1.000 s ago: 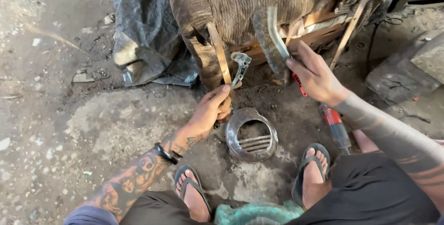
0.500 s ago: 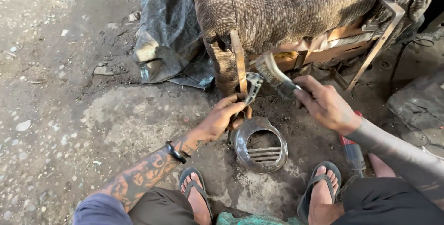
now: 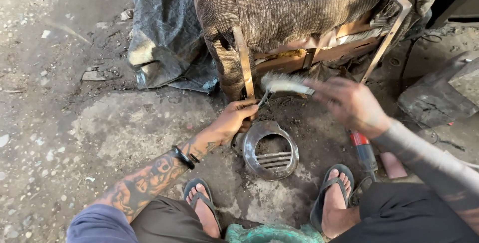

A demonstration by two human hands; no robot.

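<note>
Left hand [image 3: 233, 119] pinches small metal part [image 3: 263, 98]; right hand [image 3: 349, 104] grips wire brush [image 3: 283, 83] against it; brushing apparently midway, part still dull

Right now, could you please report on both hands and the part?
Left hand grips small metal part. Right hand holds wire brush against it. Round metal ring lies on ground below.

Brown ribbed cushion [image 3: 299, 8]; grey metal ring [image 3: 270, 149]; pale-bristled brush [image 3: 284, 83]; red-and-black grinder [image 3: 363, 150]; black sandals [image 3: 332, 195]; dark tattoos on left forearm [image 3: 149, 178]; grey tarp [image 3: 164, 33].
</note>
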